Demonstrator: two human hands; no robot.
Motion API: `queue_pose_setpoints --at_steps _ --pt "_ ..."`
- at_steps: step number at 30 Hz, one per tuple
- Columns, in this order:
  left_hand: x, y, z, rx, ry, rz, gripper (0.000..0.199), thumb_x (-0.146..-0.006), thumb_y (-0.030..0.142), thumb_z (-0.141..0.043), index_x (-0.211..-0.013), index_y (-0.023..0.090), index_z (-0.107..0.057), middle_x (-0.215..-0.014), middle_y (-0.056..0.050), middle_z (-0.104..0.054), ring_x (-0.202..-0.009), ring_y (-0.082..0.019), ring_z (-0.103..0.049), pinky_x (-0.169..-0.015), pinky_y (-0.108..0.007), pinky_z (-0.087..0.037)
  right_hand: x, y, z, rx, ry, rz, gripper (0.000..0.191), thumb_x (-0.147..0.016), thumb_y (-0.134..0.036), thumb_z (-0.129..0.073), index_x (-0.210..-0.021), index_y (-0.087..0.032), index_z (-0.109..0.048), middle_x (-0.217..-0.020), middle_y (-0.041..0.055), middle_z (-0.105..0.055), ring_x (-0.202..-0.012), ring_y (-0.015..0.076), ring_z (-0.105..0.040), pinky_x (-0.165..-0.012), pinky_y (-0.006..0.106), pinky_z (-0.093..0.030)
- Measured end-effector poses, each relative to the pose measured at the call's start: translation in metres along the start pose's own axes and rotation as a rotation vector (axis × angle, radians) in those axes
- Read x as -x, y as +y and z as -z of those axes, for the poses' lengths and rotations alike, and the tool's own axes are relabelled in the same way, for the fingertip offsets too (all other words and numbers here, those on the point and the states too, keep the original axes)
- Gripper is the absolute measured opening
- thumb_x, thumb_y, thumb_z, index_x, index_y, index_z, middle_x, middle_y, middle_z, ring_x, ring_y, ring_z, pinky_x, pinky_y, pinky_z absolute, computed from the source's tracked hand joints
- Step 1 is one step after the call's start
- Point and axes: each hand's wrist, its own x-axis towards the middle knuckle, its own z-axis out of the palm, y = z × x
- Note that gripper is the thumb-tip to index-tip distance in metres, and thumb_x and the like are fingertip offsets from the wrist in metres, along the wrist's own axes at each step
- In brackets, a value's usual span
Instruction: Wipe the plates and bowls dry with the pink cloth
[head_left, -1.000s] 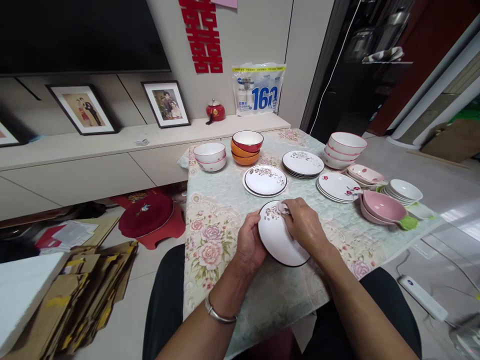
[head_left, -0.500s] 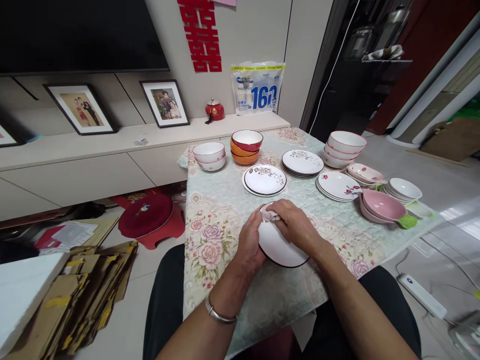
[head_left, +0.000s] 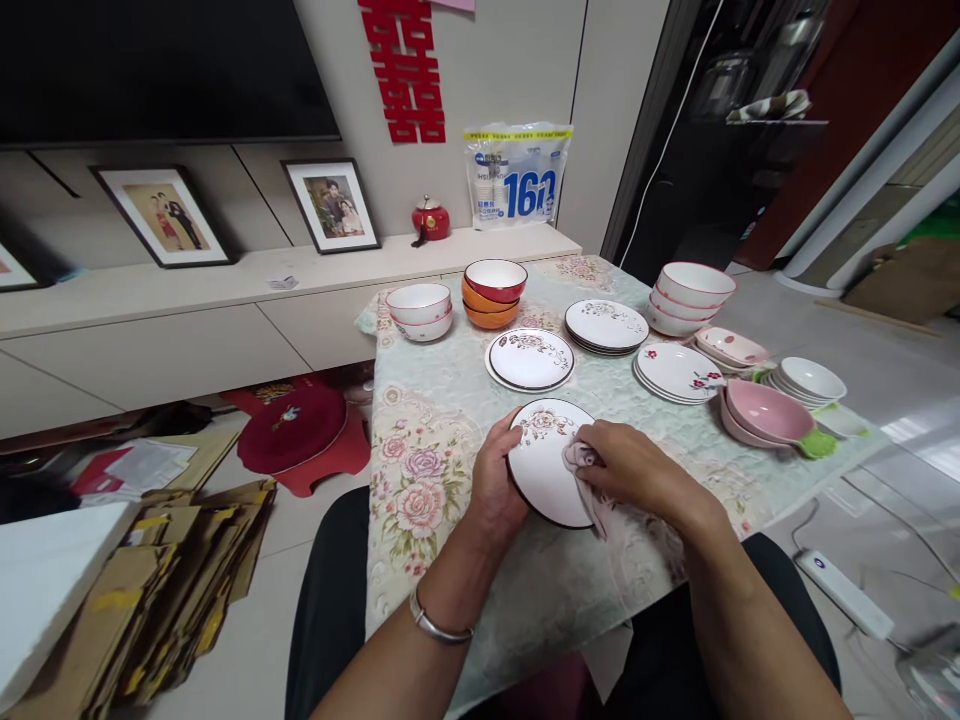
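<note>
Looking through the head camera, we hold a plate (head_left: 546,488) by its left rim in our left hand (head_left: 496,478), thumb over the edge, some fingers hidden. Our right hand (head_left: 646,462) grips a bunched cloth (head_left: 582,458) against the plate's right side, a loose end hanging past the rim. A moment ago the cloth covered the flower pattern at the far rim; now that pattern shows, so the wiping seems to have passed to the right edge. The plate is over the near part of the table (head_left: 442,445).
</note>
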Motion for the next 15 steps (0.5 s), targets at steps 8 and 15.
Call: queue_pose_setpoints --at_steps 8,15 --pt "0.002 0.002 -0.005 0.042 0.064 0.04 0.025 -0.068 0.015 -0.062 -0.091 0.014 -0.072 -0.086 -0.007 -0.076 -0.085 -0.023 -0.069 -0.084 -0.036 -0.052 -0.027 -0.01 -0.024 -0.096 0.337 -0.128 0.028 -0.091 -0.016 -0.049 -0.116 -0.014 -0.061 -0.109 0.0139 -0.063 -0.098 0.0238 -0.059 -0.081 0.031 -0.041" --pt "0.002 0.004 -0.009 0.092 0.002 0.144 0.028 -0.078 0.029 -0.066 -0.103 0.016 -0.072 -0.091 -0.005 -0.074 -0.084 -0.021 -0.069 -0.084 -0.033 -0.052 -0.019 -0.033 -0.025 -0.348 0.272 0.463 0.024 -0.083 -0.005 -0.053 -0.1 -0.02 -0.062 -0.104 0.0062 -0.065 -0.099 0.0197 -0.056 -0.087 0.032 -0.044"
